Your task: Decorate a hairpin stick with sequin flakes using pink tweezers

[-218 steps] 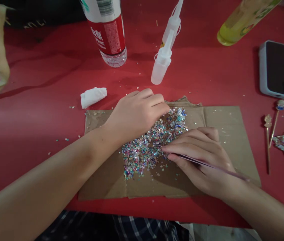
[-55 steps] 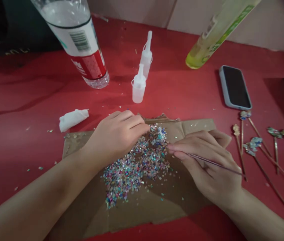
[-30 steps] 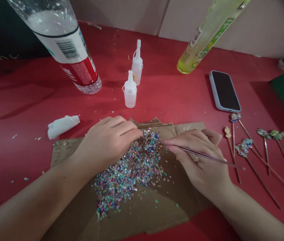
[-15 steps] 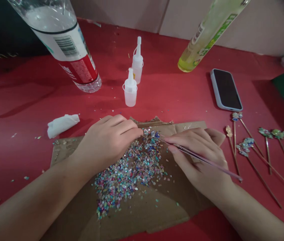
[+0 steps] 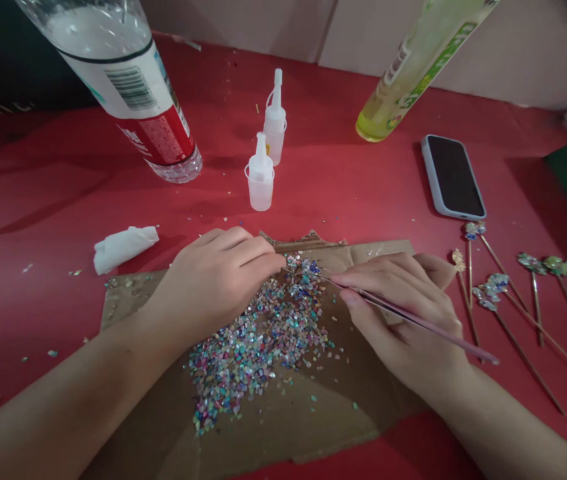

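Head view, tweezers (image 5: 413, 322), plastic bottle (image 5: 128, 87), dropper bottles (image 5: 261, 183)

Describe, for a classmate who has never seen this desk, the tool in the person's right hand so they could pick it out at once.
On the red tabletop lies a torn cardboard sheet heaped with colourful flakes. The person's right hand rests at the heap's edge, pinching long slender tweezers. Unlike the flake-topped sticks lying nearby, they have bare pointed tips.

Our left hand (image 5: 216, 283) and right hand (image 5: 403, 313) are bare, with slim fingers, and our forearms (image 5: 63, 393) are bare and smooth too.
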`<state>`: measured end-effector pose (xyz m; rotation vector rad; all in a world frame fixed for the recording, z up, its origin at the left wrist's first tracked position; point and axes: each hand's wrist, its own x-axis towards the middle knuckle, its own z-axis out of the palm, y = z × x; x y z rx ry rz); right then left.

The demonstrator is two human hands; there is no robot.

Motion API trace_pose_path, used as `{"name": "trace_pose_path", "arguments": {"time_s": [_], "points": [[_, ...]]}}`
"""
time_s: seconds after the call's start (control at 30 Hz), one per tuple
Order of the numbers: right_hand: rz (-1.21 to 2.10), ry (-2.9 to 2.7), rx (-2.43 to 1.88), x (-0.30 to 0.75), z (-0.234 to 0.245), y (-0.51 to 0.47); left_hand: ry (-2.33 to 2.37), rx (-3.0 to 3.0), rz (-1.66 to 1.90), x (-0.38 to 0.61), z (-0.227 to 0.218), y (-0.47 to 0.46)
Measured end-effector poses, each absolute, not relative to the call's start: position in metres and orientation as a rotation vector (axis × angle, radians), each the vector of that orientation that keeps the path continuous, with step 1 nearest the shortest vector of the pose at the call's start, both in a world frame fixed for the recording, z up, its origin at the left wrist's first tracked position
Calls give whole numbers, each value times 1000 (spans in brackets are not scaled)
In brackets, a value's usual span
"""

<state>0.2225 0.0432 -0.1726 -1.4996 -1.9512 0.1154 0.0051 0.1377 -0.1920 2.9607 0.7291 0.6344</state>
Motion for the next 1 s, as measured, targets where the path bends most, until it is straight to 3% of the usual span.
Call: {"name": "trace_pose_path", "arguments": {"time_s": [1.0], "points": [[113,-1972,-1532,225,-171,43,756,2956,623,5,-191,137]]}}
